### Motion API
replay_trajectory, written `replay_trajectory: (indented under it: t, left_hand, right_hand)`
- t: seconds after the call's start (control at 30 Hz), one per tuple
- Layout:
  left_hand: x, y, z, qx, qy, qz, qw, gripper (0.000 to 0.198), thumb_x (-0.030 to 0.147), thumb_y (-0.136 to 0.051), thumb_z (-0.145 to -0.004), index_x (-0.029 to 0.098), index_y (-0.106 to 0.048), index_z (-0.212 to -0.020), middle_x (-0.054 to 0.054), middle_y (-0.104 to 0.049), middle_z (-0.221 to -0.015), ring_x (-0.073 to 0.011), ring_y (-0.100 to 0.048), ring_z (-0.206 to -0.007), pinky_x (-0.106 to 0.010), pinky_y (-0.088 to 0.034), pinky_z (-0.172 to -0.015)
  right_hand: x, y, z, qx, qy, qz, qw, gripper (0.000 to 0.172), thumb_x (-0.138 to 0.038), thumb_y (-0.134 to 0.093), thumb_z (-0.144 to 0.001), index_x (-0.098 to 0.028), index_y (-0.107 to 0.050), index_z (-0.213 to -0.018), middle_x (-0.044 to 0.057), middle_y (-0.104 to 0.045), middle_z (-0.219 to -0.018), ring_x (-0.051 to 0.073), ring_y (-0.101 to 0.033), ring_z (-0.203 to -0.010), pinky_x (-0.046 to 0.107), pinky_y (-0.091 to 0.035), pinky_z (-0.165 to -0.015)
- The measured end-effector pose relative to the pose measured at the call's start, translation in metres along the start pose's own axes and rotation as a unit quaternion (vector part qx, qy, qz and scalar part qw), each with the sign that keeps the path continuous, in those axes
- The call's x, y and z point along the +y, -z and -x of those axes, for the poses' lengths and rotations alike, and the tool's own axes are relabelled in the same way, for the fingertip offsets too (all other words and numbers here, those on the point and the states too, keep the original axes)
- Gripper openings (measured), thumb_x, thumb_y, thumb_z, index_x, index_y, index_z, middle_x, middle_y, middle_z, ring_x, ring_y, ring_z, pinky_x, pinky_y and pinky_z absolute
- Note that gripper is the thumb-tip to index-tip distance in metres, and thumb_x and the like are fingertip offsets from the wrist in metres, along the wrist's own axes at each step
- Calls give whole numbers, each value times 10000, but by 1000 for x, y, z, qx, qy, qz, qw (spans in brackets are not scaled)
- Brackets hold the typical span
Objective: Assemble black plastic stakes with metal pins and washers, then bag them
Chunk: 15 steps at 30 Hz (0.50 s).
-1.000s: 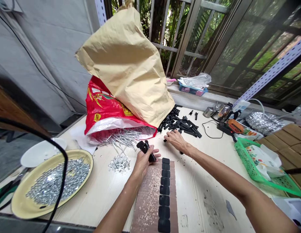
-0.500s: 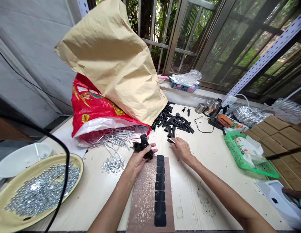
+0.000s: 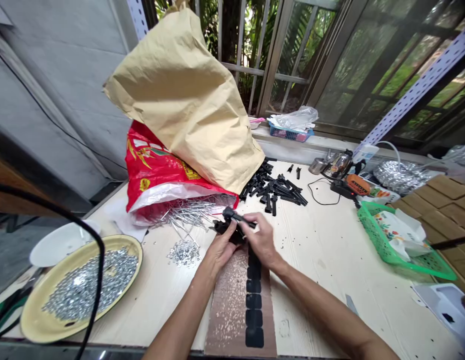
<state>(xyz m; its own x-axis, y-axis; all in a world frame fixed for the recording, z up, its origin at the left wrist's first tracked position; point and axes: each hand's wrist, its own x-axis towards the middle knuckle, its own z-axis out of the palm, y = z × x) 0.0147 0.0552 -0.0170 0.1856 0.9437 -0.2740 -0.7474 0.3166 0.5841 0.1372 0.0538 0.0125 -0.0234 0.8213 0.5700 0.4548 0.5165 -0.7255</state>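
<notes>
right grip: right hand (image 3: 260, 242), thumb and forefinger pinched on a single black piece (image 3: 242, 219), a slim matte bar of moulded plastic.
left grip: left hand (image 3: 221, 247), curled closed around a black bundle (image 3: 225, 229) of similar parts, ends sticking out above the fist.
relation: the single black piece lies against the top of the black bundle, on its right side. Its long axis runs roughly left-right across the view (the bundled parts point more up and away). Both hands meet at that spot, so neither is nearer.
location: both are held in the air just above the far end of the brown strip (image 3: 228, 305).
brown strip: flat, with a rough speckled face and a column of rounded black pads (image 3: 254, 300) along its right half. The right hand hides the farthest pads.
beyond strip, right: loose pile of black parts (image 3: 277, 190) on the pale wood-grain table (image 3: 330, 250), well apart from the hands.
beyond strip, left: shiny steel pins (image 3: 187, 212) spill from a glossy red bag (image 3: 157, 170). A small heap of washers (image 3: 184, 251) lies just left of the strip's far end.
behind red bag: a crumpled kraft paper sack (image 3: 183, 100) leans on it.
far left of strip: yellow tray (image 3: 32, 320) of small bright metal bits.
far right of strip: green mesh basket (image 3: 371, 235).
</notes>
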Motion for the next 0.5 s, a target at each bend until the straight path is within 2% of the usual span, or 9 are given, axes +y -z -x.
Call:
replay_trajectory:
  t: [0.1,0.17,0.27,0.33,0.4,0.5]
  left_hand:
    - [6,3,-1,13,-36,19,999,490,225,-766,-674,216,-602,-1136,-33,-667,-982,-143,-634,-851,-245,-513,-750]
    - [12,6,-3,49,-40,3,998,536,183,-790,-626,233,-599,-1125,-1,-667,-856,-122,-629,-727,-256,-519,-699]
    - [16,7,-5,104,-45,-21,993,582,171,-817,-562,223,-604,-1102,38,-621,-698,-99,-592,-598,-265,-511,-645]
    - [14,6,-5,121,-64,-46,990,570,193,-826,-535,192,-626,-1070,35,-613,-682,-91,-580,-580,-250,-496,-634]
    - [10,4,-4,119,-98,-89,984,537,220,-821,-535,172,-650,-1041,19,-631,-711,-94,-585,-601,-241,-481,-647]
    - [6,2,-1,126,-160,-177,963,424,252,-790,-579,151,-682,-976,-13,-666,-760,-115,-601,-672,-236,-462,-674]
  right_hand:
    - [0,-12,9,-111,41,49,992,130,-285,-624,-801,-226,-637,-916,47,-607,-1044,207,-525,-1034,358,-440,-899]
    - [14,-3,0,-147,29,106,983,139,-327,-608,-815,-229,-661,-898,46,-600,-1095,207,-510,-1076,350,-418,-925]
    - [49,26,-33,-130,-45,183,973,286,-340,-422,-921,-176,-656,-897,78,-635,-968,201,-562,-952,349,-436,-839]
    - [75,42,-56,-132,-123,261,948,295,-332,-401,-920,-165,-638,-974,76,-646,-929,195,-589,-862,326,-439,-765]
    - [96,48,-70,-146,-162,306,927,290,-356,-477,-875,-145,-625,-1010,99,-649,-915,231,-597,-844,347,-431,-733]
    - [113,44,-71,-173,-185,364,896,328,-343,-577,-799,-139,-606,-1054,138,-646,-966,298,-577,-934,389,-415,-752]
